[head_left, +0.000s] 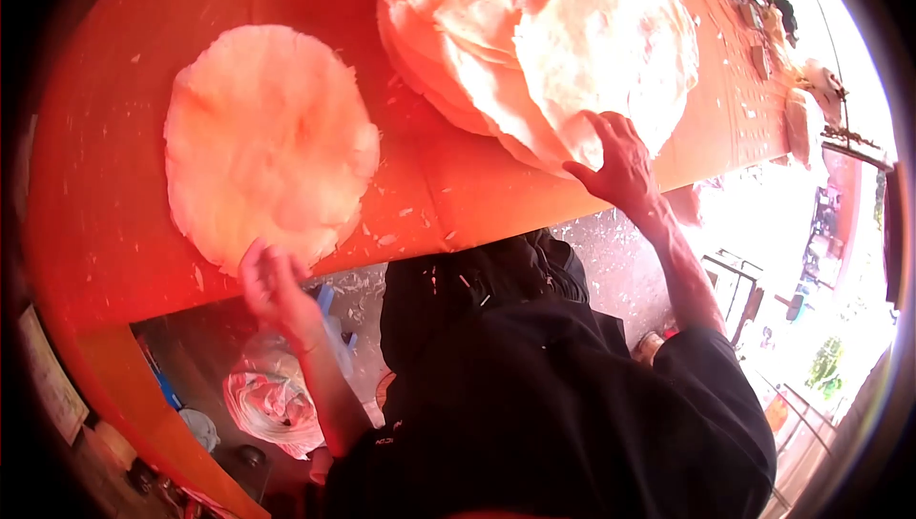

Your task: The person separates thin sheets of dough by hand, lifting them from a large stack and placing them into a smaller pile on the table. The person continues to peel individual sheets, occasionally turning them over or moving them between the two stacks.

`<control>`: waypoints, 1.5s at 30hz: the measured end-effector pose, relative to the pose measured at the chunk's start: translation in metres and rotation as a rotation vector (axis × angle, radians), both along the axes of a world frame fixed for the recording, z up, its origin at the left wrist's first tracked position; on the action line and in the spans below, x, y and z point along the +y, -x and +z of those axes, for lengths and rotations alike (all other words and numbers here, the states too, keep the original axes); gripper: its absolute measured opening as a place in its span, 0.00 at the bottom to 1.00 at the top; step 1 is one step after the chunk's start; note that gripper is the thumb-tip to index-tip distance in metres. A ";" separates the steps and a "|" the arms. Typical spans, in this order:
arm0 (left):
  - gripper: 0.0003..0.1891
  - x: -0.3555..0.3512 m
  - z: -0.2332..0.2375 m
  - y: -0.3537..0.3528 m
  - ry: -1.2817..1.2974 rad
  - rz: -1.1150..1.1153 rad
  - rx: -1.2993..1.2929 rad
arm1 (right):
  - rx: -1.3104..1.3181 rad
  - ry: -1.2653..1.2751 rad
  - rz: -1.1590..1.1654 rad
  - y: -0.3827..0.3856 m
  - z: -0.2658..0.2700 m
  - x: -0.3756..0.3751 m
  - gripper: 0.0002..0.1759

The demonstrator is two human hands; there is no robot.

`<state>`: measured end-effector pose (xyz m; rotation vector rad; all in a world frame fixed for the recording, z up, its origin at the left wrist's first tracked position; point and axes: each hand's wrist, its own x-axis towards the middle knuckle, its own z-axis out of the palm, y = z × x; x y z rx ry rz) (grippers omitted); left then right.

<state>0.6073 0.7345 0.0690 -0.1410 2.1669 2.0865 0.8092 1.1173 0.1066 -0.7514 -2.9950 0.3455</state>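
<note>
Lying flat on the left part of the orange-red table [100,176], a single round, pale sheet [270,137] reaches almost to the near edge, its rim slightly ragged. At its lower rim is the left hand [277,292], its fingers loosely bent and blurred; whether they grip the rim or merely lie over it, I cannot tell. Farther right sits a layered stack [468,42] of similar sheets, its top brightly lit and its rims uneven. Over its near right rim is the right hand [625,171], thumb spread away from the fingers, a gap showing between them with no closed grasp; how firmly the fingertips touch, I cannot tell. Between the single sheet and the stack runs a strip of tabletop dotted with small flakes [385,239], and more tabletop stretches to the left. The near table edge passes just beside both hands. Below it are the person's dark clothing [544,404], the floor [611,242] and a crumpled plastic bundle [272,395].
</note>
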 end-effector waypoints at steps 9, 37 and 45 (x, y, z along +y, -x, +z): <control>0.15 0.185 0.031 -0.048 -0.141 -0.635 -0.218 | 0.152 -0.123 0.099 -0.015 -0.013 0.035 0.12; 0.15 0.324 0.011 -0.054 -0.531 -0.370 -0.419 | 0.618 -0.177 0.258 0.088 0.116 0.156 0.05; 0.09 0.313 -0.006 -0.040 -0.715 -0.445 -0.582 | 0.350 -0.090 0.365 0.098 -0.014 0.147 0.14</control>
